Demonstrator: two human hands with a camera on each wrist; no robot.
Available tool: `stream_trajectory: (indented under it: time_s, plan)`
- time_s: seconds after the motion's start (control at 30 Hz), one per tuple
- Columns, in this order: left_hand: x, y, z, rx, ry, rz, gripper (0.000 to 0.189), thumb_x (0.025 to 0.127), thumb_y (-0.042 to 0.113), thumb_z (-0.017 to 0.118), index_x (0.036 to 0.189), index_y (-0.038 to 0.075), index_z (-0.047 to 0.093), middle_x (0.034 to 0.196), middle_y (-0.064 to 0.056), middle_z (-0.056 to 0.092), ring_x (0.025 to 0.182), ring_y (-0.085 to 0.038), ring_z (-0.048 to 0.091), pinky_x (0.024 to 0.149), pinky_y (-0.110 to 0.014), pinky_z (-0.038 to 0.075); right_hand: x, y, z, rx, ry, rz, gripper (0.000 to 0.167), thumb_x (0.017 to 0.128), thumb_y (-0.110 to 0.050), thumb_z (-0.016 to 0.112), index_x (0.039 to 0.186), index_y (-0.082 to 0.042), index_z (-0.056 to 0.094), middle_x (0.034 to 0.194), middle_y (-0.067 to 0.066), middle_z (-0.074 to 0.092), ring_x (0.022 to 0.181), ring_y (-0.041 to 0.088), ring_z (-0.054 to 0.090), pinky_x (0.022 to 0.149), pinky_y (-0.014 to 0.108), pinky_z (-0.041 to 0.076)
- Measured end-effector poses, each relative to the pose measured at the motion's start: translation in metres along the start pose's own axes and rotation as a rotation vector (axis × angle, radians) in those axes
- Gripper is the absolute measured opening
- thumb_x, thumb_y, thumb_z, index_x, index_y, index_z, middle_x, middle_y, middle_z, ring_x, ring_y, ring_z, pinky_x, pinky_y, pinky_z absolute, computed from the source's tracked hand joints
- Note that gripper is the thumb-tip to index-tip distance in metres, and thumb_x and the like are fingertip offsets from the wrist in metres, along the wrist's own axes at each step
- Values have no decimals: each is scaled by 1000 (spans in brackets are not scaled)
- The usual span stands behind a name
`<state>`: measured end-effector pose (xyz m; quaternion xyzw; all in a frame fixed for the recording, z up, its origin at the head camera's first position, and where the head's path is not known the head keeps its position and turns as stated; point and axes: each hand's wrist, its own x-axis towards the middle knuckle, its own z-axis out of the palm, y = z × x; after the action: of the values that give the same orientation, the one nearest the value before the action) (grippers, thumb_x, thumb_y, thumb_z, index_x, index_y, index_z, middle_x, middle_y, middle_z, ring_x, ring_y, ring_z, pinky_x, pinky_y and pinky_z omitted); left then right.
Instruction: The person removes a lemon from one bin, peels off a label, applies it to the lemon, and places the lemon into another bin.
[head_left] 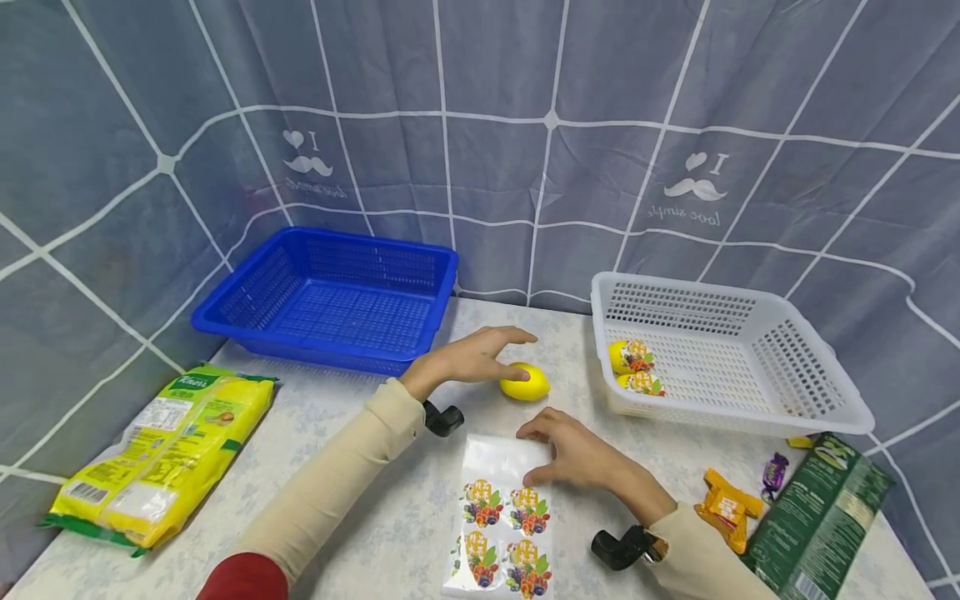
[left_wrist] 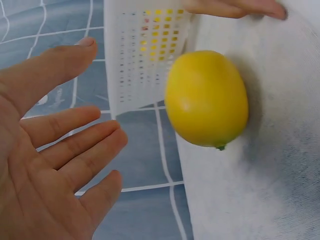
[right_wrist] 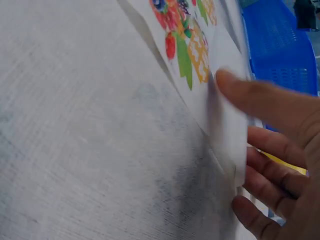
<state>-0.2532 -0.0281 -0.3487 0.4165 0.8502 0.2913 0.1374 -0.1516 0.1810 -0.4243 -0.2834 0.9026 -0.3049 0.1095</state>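
Observation:
A yellow lemon with a small green tip lies on the table. My left hand hovers beside it, fingers extended and spread; in the left wrist view a gap shows between the fingers and the lemon. Closer to me is a white sheet of fruit-print stickers, several of them still on its lower part. My right hand is at the sheet's upper right edge, with loosely bent fingers. In the right wrist view its thumb is blurred over the sheet and the other fingertips are by its end.
A blue basket stands at the back left. In the white basket at the right lie two stickered lemons. A yellow Knorr bag is at the left; a green packet, orange wrapper and purple candy are at the right.

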Motion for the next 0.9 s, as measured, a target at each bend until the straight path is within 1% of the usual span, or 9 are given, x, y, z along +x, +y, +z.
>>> stream_trajectory:
  time_s: [0.1, 0.2, 0.3, 0.4, 0.5, 0.6, 0.77, 0.8, 0.9]
  plan:
    - [-2, 3, -2, -8, 8, 21, 57, 95, 23, 65, 144, 0, 46, 147, -13, 47, 138, -25, 40, 115, -36, 29, 0, 0, 0, 27, 0, 0, 41, 75, -23, 86, 108, -9, 67, 101, -3, 58, 92, 13, 56, 84, 33, 49]
    - [-4, 5, -3, -26, 5, 42, 54, 96, 23, 65, 141, -1, 49, 145, -14, 49, 137, -26, 41, 114, -35, 30, 0, -1, -2, 90, 3, -12, 26, 80, -19, 82, 100, -10, 68, 91, -6, 63, 82, 9, 58, 76, 28, 50]
    - [-7, 8, -6, -40, 0, 77, 49, 97, 22, 64, 138, -1, 53, 142, -13, 53, 135, -25, 44, 113, -35, 32, -1, -3, -12, 175, 7, -21, 16, 88, -22, 75, 99, -12, 71, 85, -7, 68, 74, 7, 58, 69, 24, 48]
    - [-12, 12, -12, -58, 2, 132, 42, 97, 20, 62, 133, 0, 58, 136, -12, 59, 130, -24, 50, 111, -33, 36, -2, -6, -26, 268, 3, -26, 19, 94, -25, 67, 106, -11, 73, 84, -5, 70, 60, 8, 54, 55, 22, 42]
    - [-18, 17, -21, -135, 2, 184, 32, 98, 15, 61, 126, -1, 64, 128, -12, 64, 123, -21, 56, 108, -32, 40, -3, -9, -40, 360, -10, -21, 23, 100, -24, 59, 111, -9, 72, 84, 0, 72, 50, 21, 56, 46, 24, 40]
    - [-26, 24, -29, -235, -6, 213, 25, 98, 10, 61, 118, -1, 69, 120, -12, 68, 115, -18, 61, 102, -30, 45, -4, -11, -50, 455, -13, -14, 27, 103, -22, 52, 101, -2, 69, 78, 4, 70, 49, 32, 59, 46, 32, 46]
    - [-38, 34, -36, -309, -9, 222, 17, 95, 6, 65, 108, 1, 75, 111, -8, 72, 104, -13, 66, 90, -27, 53, -4, -13, -58, 593, 17, 20, 39, 105, -25, 48, 73, -3, 47, 64, -1, 37, 42, 20, 55, 48, 37, 51]
    - [-40, 35, -37, -311, -10, 226, 16, 94, 5, 66, 106, 0, 75, 110, -9, 72, 103, -13, 67, 88, -27, 54, -4, -14, -60, 622, 22, 26, 38, 105, -25, 48, 73, -3, 48, 66, -1, 36, 41, 19, 54, 48, 37, 51]
    - [-45, 37, -39, -315, -5, 229, 14, 91, 3, 69, 102, -1, 76, 106, -10, 73, 99, -13, 68, 85, -28, 55, -4, -17, -63, 733, 24, 12, 36, 105, -24, 46, 85, 2, 60, 73, 2, 55, 40, 17, 55, 44, 36, 50]
